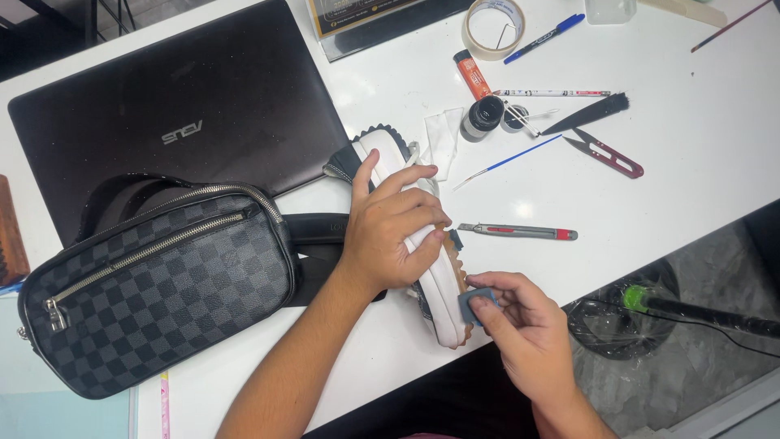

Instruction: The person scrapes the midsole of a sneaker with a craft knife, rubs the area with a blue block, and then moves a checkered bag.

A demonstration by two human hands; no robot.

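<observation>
A white shoe (435, 280) with a tan sole lies on its side on the white table (699, 138). My left hand (390, 232) wraps over the shoe's upper and holds it down. My right hand (524, 325) pinches a small grey-blue sanding block (473, 304) and presses it against the sole edge near the toe. The heel of the shoe pokes out past my left thumb, beside the laptop.
A checkered black bag (162, 289) and a closed dark laptop (179, 106) lie to the left. On the table behind the shoe are a utility knife (520, 232), red thread snips (609, 153), thin brushes, a small dark jar (483, 116), an orange tube, a tape roll (493, 28) and a blue pen.
</observation>
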